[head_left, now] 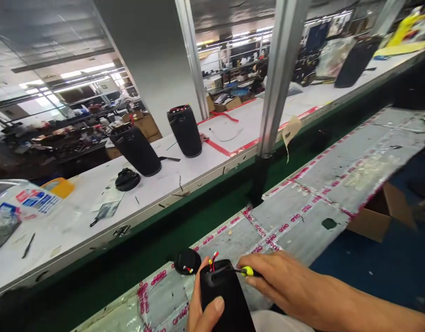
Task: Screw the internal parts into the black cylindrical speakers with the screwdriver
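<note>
My left hand (pixel 203 311) grips a black cylindrical speaker body (pixel 226 299) at the bottom of the head view, thumb across its side. Red and yellow wires (pixel 212 261) stick out of its open top. My right hand (pixel 284 281) holds a small tool with a yellow handle (pixel 247 271), its tip laid at the speaker's top rim. A round black end cap (pixel 187 261) with a small wire lies on the taped grey bench (pixel 302 221) just left of the speaker.
A green conveyor belt (pixel 157 240) runs between my bench and a white table (pixel 94 212). On that table stand two black speaker bodies (pixel 136 150) (pixel 185 130) and a black cap (pixel 127 179). A metal post (pixel 278 83) rises ahead. A cardboard box (pixel 378 216) sits right.
</note>
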Demonstrator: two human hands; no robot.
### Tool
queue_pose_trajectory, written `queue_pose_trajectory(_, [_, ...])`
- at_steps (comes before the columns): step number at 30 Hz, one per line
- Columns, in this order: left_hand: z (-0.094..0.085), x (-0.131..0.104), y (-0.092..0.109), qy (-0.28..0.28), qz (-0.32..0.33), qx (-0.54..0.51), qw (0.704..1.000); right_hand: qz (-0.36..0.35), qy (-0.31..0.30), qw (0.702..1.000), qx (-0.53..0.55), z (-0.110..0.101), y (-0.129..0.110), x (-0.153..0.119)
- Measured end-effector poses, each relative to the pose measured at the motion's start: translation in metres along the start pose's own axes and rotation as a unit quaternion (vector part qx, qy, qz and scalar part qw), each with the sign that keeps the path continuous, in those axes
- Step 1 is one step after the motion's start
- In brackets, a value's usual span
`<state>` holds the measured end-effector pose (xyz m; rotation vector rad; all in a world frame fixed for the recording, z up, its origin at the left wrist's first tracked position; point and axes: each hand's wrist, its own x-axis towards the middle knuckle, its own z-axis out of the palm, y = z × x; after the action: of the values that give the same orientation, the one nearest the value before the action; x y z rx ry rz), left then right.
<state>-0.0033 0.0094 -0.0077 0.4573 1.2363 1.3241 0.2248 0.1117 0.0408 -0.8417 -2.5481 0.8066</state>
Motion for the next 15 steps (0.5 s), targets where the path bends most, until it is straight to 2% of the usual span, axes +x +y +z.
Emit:
queue_pose_trajectory(6, [-0.003, -0.001, 0.002, -0.002, 0.018, 0.04, 0.999, -0.058, -0.044, 0.985, -0.155, 0.013, -0.008, 0.009])
queue_pose_trajectory(12, [0.002, -0.006, 0.02, 0.025, 0.036, 0.157, 0.987, -0.145, -0.028, 0.96, -0.238, 0.013, -0.01, 0.02])
queue_pose_trajectory(15, [0.003, -0.008, 0.024, 0.026, 0.031, 0.18, 0.983, -0.175, -0.022, 0.95, -0.258, 0.014, -0.007, 0.021])
